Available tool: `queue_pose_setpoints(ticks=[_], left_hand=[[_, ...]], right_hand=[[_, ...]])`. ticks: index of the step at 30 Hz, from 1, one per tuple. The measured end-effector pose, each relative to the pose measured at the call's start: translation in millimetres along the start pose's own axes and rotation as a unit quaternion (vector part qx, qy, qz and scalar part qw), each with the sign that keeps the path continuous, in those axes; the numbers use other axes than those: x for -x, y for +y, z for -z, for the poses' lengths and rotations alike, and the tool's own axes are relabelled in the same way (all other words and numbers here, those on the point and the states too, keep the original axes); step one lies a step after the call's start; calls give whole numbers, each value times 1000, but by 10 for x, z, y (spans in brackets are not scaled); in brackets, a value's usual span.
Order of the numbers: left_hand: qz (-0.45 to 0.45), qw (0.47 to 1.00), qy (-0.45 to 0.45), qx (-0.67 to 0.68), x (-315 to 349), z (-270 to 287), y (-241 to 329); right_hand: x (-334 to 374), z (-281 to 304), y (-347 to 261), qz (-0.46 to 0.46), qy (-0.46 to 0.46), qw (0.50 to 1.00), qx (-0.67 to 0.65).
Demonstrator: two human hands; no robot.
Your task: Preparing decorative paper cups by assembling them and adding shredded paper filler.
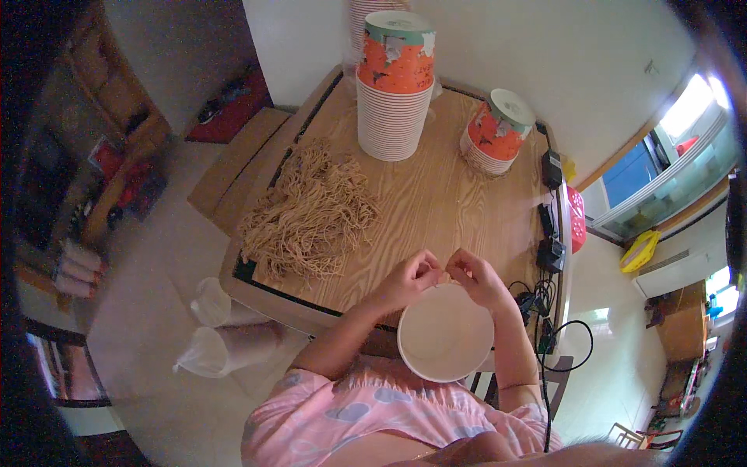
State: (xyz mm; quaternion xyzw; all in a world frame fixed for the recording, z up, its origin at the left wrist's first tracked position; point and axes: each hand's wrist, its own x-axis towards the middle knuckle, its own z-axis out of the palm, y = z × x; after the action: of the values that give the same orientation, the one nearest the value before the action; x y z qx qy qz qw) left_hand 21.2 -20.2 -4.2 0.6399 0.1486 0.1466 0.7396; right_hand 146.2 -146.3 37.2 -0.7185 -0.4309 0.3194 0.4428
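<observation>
A white paper bucket (445,333) is tilted with its round mouth toward me, close to my body at the table's near edge. At its far rim, my left hand (416,276) and my right hand (476,277) are closed in pinches, fingertips nearly meeting. Between them shows a small bit of tan cord (445,278), mostly hidden by the fingers. Left of my hands, a loose tangled pile of tan cords (311,214) lies on the wooden table (424,206).
A tall stack of nested paper buckets (395,117) stands upside down at the back. To its right sits a shorter inverted bucket stack (498,132). Black power adapters (551,254) and cables line the right edge. Clear plastic bags (222,350) are on the floor at left.
</observation>
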Motion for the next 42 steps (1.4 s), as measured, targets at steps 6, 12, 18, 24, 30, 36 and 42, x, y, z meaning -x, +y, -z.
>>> queue_pose_setpoints(ticks=[6, 12, 18, 24, 30, 36, 42], left_hand=[[-68, 989, -133, -12, -72, 325, 18], [-97, 983, -116, -106, -64, 259, 98], [-171, 954, -98, -226, -71, 231, 37], [-73, 990, -74, -99, -66, 242, -80], [-176, 967, -181, -45, -182, 413, -194], [-171, 973, -149, -34, -176, 326, -192], [-150, 976, -73, -142, -94, 198, -73]], right_hand=[[-9, -28, -56, 25, 25, 996, 78], [-17, -38, 20, 34, 30, 994, 99], [-3, -35, -35, 35, 36, 994, 94], [-32, -41, -38, 40, 55, 992, 103], [-50, -44, 20, 20, 53, 994, 94], [-95, -73, 26, 17, 58, 995, 73], [-147, -85, -15, 39, 60, 994, 84]])
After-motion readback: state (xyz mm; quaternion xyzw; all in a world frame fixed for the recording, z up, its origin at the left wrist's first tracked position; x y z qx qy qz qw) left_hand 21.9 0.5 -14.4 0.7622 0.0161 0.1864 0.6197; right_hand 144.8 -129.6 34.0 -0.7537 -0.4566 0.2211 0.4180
